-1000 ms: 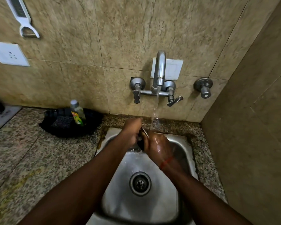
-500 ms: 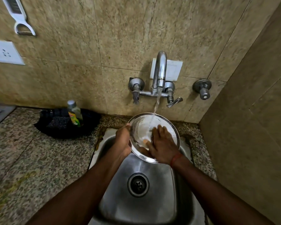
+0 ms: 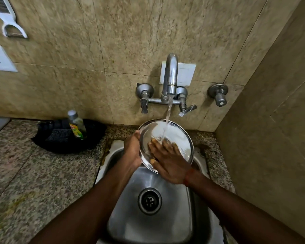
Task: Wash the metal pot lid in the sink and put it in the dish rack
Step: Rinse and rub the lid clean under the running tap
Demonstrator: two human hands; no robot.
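The round metal pot lid (image 3: pixel 176 133) is held tilted over the back of the steel sink (image 3: pixel 130 222), its shiny face toward me. My left hand (image 3: pixel 132 150) grips the lid's left rim. My right hand (image 3: pixel 169 159) lies flat on the lid's face with fingers spread. Water runs from the wall tap (image 3: pixel 170 80) onto the lid just above my right fingers. No dish rack is in view.
A black basket (image 3: pixel 63 136) holding a dish soap bottle (image 3: pixel 77 125) and a scrub pad sits on the granite counter (image 3: pixel 33 182) left of the sink. The drain (image 3: pixel 149 201) lies below my hands. A tiled side wall stands close on the right. A peeler (image 3: pixel 7 20) hangs on the wall.
One second ago the lid was edge-on between my hands. It has since turned to face me, and my right hand has shifted across its face under the running water.
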